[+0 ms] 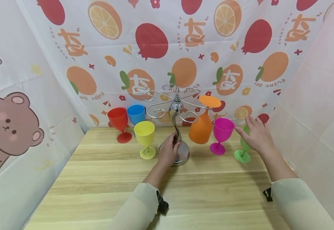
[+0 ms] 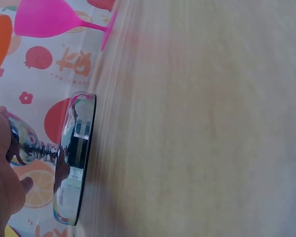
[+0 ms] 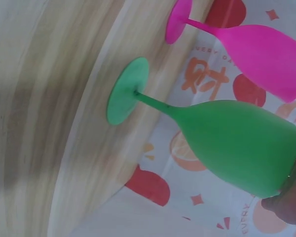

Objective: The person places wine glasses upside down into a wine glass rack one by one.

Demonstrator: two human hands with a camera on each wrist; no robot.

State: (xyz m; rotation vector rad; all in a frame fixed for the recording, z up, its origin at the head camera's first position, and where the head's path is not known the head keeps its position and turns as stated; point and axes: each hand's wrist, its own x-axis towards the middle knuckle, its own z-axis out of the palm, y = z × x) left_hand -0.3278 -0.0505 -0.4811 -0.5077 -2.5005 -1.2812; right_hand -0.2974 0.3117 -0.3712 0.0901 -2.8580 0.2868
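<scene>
A chrome goblet rack [image 1: 177,105] with a curved stem, round base and curled wire arms stands on the table. My left hand [image 1: 168,151] grips its lower stem, its fingers partly hidden in the left wrist view. An upside-down orange goblet [image 1: 201,129] hangs from one right-hand arm. At the right, my right hand [image 1: 257,134] is over the mouth of an upright green goblet [image 3: 237,143], fingers fairly straight and spread, with a fingertip at the rim in the right wrist view. A magenta goblet [image 1: 223,129] stands upright between the orange and green ones.
Left of the rack stand a yellow goblet [image 1: 144,134], a red goblet [image 1: 118,119] and a blue goblet [image 1: 136,114], partly behind the yellow one. The wooden table [image 1: 97,191] meets a fruit-printed curtain [image 1: 167,70] at the back, with pale cloth on both sides.
</scene>
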